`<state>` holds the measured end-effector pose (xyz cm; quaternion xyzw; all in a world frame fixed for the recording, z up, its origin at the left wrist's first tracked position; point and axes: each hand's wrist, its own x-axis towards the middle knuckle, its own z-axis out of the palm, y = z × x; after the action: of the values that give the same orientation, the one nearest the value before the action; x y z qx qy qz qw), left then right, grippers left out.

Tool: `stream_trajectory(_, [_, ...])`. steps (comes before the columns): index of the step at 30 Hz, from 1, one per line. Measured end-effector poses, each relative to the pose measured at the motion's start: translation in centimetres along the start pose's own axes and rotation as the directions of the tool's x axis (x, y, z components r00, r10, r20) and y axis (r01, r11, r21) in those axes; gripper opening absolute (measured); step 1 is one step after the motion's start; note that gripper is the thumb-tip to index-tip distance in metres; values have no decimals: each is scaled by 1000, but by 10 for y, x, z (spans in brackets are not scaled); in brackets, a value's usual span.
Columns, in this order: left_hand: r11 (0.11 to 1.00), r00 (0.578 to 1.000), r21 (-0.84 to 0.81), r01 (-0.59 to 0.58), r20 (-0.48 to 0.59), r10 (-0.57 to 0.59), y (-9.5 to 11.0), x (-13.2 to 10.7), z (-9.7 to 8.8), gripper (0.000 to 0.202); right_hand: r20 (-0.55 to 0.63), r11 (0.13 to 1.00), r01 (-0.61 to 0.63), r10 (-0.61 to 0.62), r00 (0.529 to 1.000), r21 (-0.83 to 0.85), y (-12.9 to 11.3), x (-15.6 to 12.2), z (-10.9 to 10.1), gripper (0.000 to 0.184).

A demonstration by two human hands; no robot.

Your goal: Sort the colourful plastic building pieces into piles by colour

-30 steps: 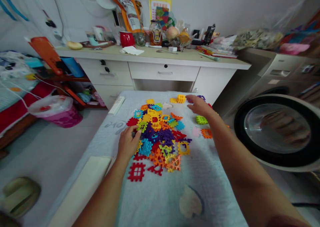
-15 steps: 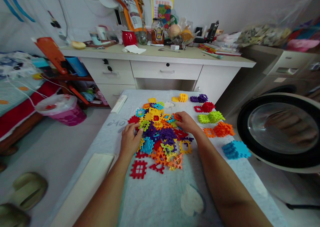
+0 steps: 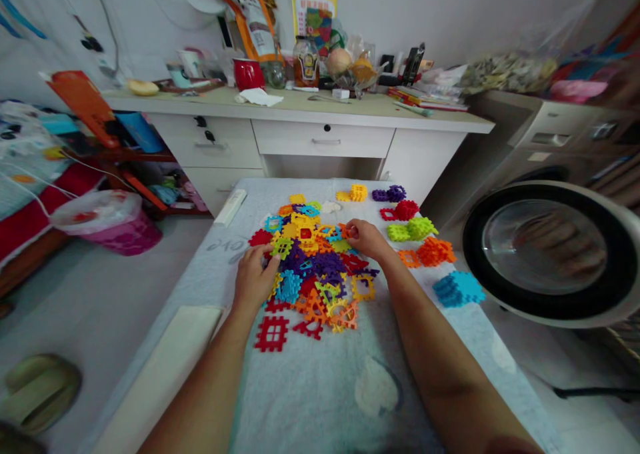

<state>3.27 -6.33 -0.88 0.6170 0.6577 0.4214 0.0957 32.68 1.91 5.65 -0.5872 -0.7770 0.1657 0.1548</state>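
A heap of colourful interlocking plastic building pieces, including a red square piece (image 3: 271, 334), lies on the cloth-covered table. At its left edge my left hand (image 3: 254, 274) has thumb and forefinger closed at the rim of a green building piece (image 3: 283, 248). My right hand (image 3: 369, 239) is at the heap's right side, fingers curled together on an orange building piece (image 3: 345, 231), partly hidden by the fingertips. Between the hands are yellow pieces (image 3: 305, 233) and purple pieces (image 3: 327, 267). A stack of blue pieces (image 3: 289, 286) sits nearer me.
Down the table's right side stand colour groups: yellow (image 3: 358, 193), purple (image 3: 397, 193), red (image 3: 406, 209), green (image 3: 421, 228), orange (image 3: 436, 251) and blue (image 3: 459, 288). A white box (image 3: 231, 207) lies back left. Beyond are a desk (image 3: 327, 117) and a washing machine (image 3: 545, 127).
The whole scene has shifted slightly left as my head turned. My right fingers are curled in a little more at the orange piece; my left hand stays by the green one.
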Motion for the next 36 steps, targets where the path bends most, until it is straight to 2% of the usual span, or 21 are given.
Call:
stream_trajectory(3, [1000, 1000, -1, -3, 10, 3, -1, 1, 0, 34, -64, 1000, 13, -13, 998, 4, 1, -4, -14, 33])
stream_trajectory(7, [1000, 1000, -8, -4, 15, 4, 2, 2, -2, 34, -145, 999, -1, -6, 989, -47, 17, -19, -60, 35])
stream_trajectory(10, [1000, 1000, -4, 3, 9, -3, 4, 1, -2, 34, -104, 992, -41, 28, 994, -120, 42, -40, -103, 31])
stream_trajectory(12, [1000, 1000, -5, 5, 9, -5, 4, 1, -2, 35, -96, 979, -108, 92, 991, -173, 63, -56, -126, 30])
stream_trajectory(15, [1000, 1000, -9, 7, 15, -7, 2, 1, -2, 36, -72, 959, -175, 162, 984, -224, 94, -78, -144, 30])
stream_trajectory(20, [1000, 1000, 5, 10, 16, -10, 1, 2, -1, 35, -45, 941, -229, 225, 973, -250, 124, -98, -144, 29])
stream_trajectory(29, [1000, 999, 7, 10, 33, -10, -1, 3, -1, 37, -48, 937, -239, 235, 971, -256, 132, -104, -138, 24])
stream_trajectory(33, [1000, 1000, 9, -6, 28, 6, -2, 2, -1, 37, -138, 943, -215, 185, 973, -255, 122, -105, -142, 24])
stream_trajectory(36, [1000, 1000, 10, -5, 28, 4, -1, 2, -1, 37, -167, 959, -137, 97, 981, -249, 93, -99, -133, 25])
